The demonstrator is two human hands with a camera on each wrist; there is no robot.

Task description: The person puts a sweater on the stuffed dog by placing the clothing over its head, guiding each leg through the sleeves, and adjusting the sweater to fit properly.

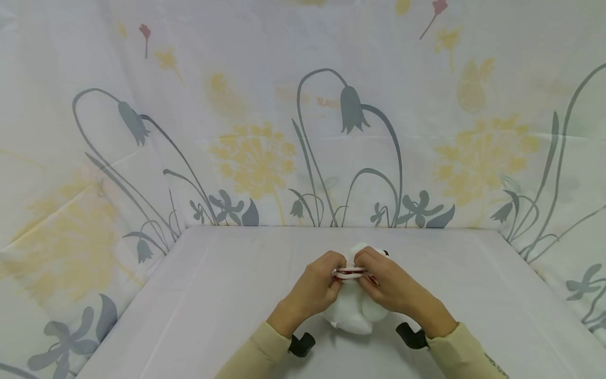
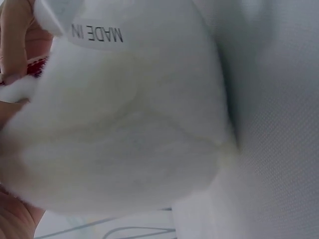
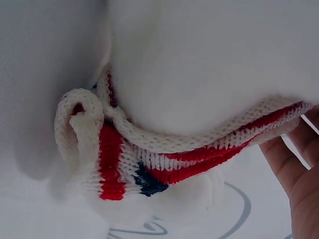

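Observation:
A white plush toy (image 1: 352, 313) stands on the white surface between the two hands, its back toward the head camera. Round its upper part sits a knitted garment (image 3: 209, 152) with red, white and dark blue stripes; a sleeve-like loop juts from it in the right wrist view. In the head view, the left hand (image 1: 314, 281) pinches the garment's edge from the left. Opposite it, the right hand (image 1: 390, 281) grips the same edge with curled fingers. A white label (image 2: 97, 34) reading "MADE IN" shows on the plush in the left wrist view. The toy's front is hidden.
White surface (image 1: 227, 295) extends on both sides of the toy. Behind it rises a cloth backdrop (image 1: 265, 84) printed with grey and yellow flowers. Black curved pieces (image 1: 302, 345) sit by both wrists, beside the beige sleeves (image 1: 258, 350).

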